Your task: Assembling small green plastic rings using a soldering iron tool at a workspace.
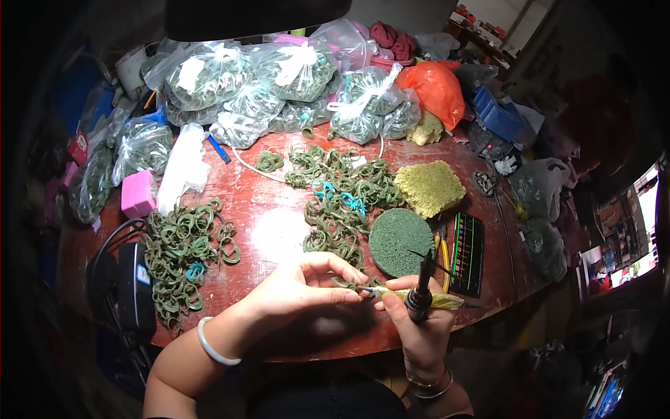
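Observation:
Between the fingertips of my left hand (296,286) is a small green ring (343,283), partly covered by those fingers. My right hand (422,342) grips a pen-like tool wrapped in yellow (445,301), its thin tip meeting the ring. A second tool with a black handle (419,302) also sits in that hand, its thin point aimed up and away. Beyond my hands lies a pile of similar green rings (335,227), a few bright blue ones among them. Another ring pile (183,244) spreads to the left of my left forearm.
A round green sponge-like pad (400,241) and a yellow sponge block (430,188) stand past my right hand. Beside them lies a dark panel with coloured marks (466,255). Tied clear bags (209,80) line the red table's (269,192) far edge. A black box (135,290) with cables sits left.

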